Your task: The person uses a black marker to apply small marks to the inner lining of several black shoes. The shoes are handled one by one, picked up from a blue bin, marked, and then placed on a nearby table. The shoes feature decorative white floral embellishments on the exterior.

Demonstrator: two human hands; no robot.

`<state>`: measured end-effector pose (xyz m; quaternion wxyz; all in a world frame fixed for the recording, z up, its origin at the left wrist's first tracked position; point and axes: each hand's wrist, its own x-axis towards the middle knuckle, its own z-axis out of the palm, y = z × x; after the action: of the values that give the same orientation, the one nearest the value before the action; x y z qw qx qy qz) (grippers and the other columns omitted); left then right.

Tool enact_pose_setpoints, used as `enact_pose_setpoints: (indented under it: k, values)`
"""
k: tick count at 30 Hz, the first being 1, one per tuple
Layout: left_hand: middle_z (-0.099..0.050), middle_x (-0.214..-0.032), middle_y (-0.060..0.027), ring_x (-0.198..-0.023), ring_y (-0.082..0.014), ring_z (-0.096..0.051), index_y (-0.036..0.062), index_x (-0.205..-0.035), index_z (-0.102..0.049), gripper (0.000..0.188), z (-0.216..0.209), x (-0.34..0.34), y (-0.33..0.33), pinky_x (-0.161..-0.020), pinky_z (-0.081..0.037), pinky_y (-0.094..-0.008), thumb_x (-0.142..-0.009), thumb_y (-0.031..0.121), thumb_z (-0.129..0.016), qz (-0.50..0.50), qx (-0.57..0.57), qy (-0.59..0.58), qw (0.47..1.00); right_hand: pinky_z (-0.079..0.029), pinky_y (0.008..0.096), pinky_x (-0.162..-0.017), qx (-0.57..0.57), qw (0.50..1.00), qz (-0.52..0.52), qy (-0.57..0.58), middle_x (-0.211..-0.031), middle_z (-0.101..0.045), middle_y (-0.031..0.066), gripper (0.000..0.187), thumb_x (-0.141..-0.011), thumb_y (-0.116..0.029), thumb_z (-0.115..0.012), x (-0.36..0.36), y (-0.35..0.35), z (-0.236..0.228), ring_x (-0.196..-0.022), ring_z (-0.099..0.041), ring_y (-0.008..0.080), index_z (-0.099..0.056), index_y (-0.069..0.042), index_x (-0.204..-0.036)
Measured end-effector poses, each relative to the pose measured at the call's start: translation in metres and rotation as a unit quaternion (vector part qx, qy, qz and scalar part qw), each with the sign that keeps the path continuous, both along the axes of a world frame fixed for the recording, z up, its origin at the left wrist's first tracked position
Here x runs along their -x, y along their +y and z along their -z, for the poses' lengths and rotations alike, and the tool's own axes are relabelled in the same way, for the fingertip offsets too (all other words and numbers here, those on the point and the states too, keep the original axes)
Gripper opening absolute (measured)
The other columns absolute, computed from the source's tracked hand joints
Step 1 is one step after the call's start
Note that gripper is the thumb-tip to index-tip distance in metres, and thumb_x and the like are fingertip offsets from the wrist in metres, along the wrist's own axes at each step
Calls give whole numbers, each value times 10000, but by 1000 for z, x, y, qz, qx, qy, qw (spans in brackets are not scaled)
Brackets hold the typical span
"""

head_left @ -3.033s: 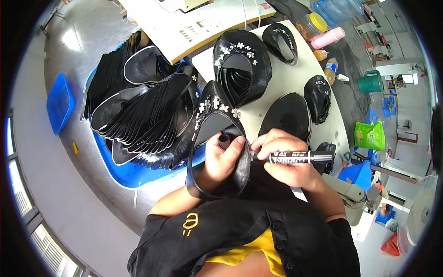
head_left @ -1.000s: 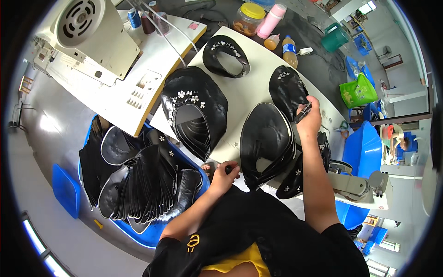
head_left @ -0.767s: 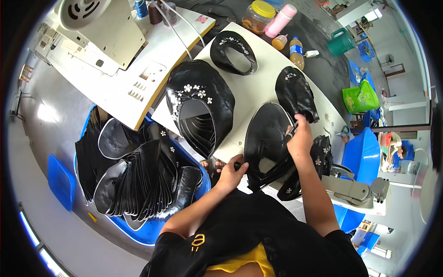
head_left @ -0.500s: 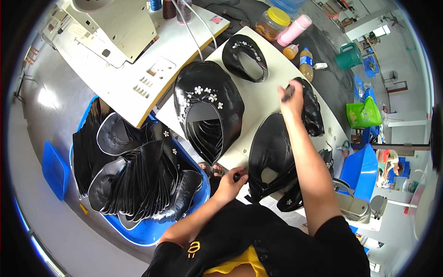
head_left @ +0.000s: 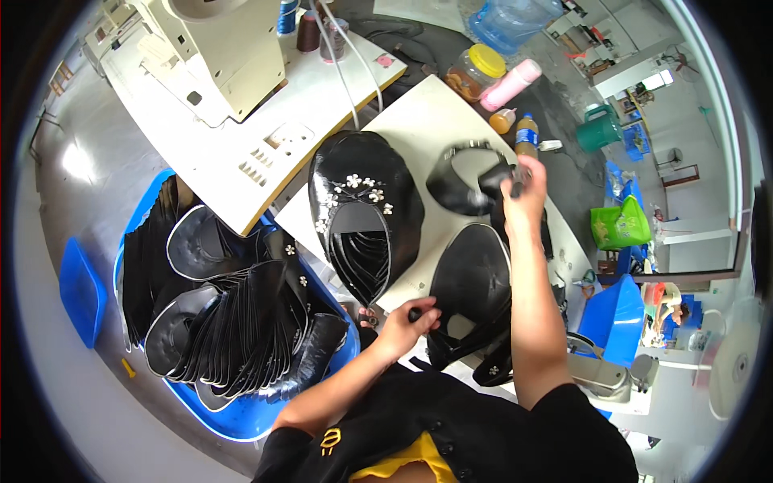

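Observation:
My left hand (head_left: 407, 324), low by the table's near edge, is closed on a small black round-ended thing (head_left: 415, 314). Farther right, my right hand (head_left: 525, 191) is closed around a dark thing (head_left: 520, 179), blurred by motion. Beside it a glossy black shoe upper (head_left: 452, 189) is smeared too; I cannot tell whether the hand grips it. A stack of black uppers with white flower trims (head_left: 407, 217) stands left of centre. Between my hands lies another pile of black uppers (head_left: 469, 266), plain on top. My right forearm partly covers things at the table's right side.
A blue tub (head_left: 241, 425) full of black uppers stands lower left, near a blue plastic piece (head_left: 83, 294). A cream sewing machine (head_left: 229, 68) occupies the table at upper left. A yellow-lidded jar (head_left: 477, 71), pink flask (head_left: 515, 83) and drink bottle (head_left: 527, 135) stand past the far edge.
The flower-trimmed upper at the far end of the table has moved nearer, toward my right hand. My right hand has shifted slightly right and nearer. My left hand stays closed, nearly in place.

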<state>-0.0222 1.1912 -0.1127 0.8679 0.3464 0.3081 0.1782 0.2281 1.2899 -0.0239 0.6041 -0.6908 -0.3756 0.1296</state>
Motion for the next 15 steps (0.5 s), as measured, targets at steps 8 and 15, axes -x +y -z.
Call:
enact_pose_setpoints:
  k: [8, 15]
  values:
    - [-601, -1057, -76, -934, -205, -593, 81, -1141, -518, 471, -23, -78, 10, -809, -471, -341, -870, 466, -521, 140, 394, -446, 791, -407, 224, -674, 60, 989, -43, -125, -835, -509, 28, 403, -743, 82, -555, 98, -137, -100, -717, -478, 84, -437, -71, -1097]
    - [-590, -1045, -118, -1001, -225, -563, 24, -1160, -493, 383, -127, -20, 18, -873, -447, -370, -839, 191, -618, -24, 192, -370, 909, -419, 212, -626, -8, 973, -130, -189, -963, -516, 73, 350, -755, 96, -605, 137, -195, -78, -696, -481, 74, -470, -26, -1055]
